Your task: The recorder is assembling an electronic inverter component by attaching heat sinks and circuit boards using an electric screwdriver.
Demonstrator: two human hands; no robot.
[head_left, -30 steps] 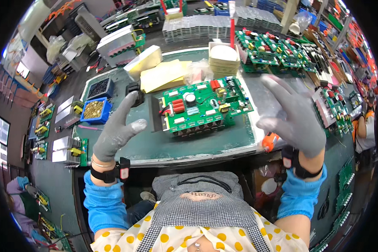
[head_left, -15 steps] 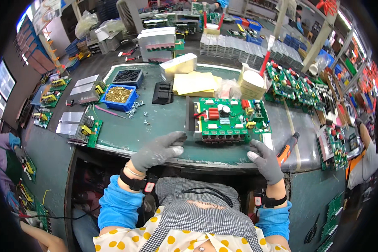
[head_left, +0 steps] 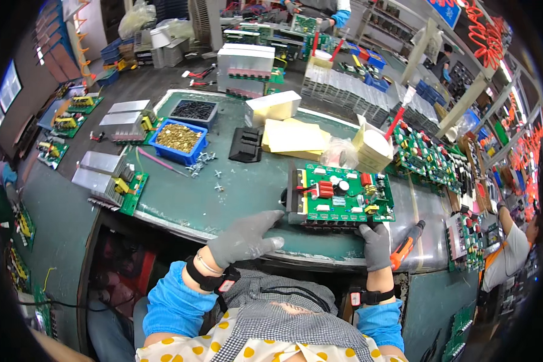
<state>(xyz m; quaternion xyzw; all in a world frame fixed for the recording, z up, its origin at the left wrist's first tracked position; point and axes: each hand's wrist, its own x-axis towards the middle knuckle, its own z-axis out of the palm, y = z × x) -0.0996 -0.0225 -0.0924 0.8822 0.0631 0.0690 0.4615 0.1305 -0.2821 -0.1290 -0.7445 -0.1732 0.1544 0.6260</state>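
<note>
And here sits the green circuit board (head_left: 339, 204), right in front of the two hands, its long axis running side to side across them. The right hand (head_left: 377, 246) is the nearer one: fingers bent up against the board's near edge, by its right end, though whether they grip or merely touch, I can't tell. Over to the left hand (head_left: 242, 240), empty, thumb and fingers parted, just short of the board's dark left end and a little nearer the body. An orange power screwdriver (head_left: 408, 244) lies just right of the right hand; loose screws (head_left: 218, 188) lie beyond the left.
</note>
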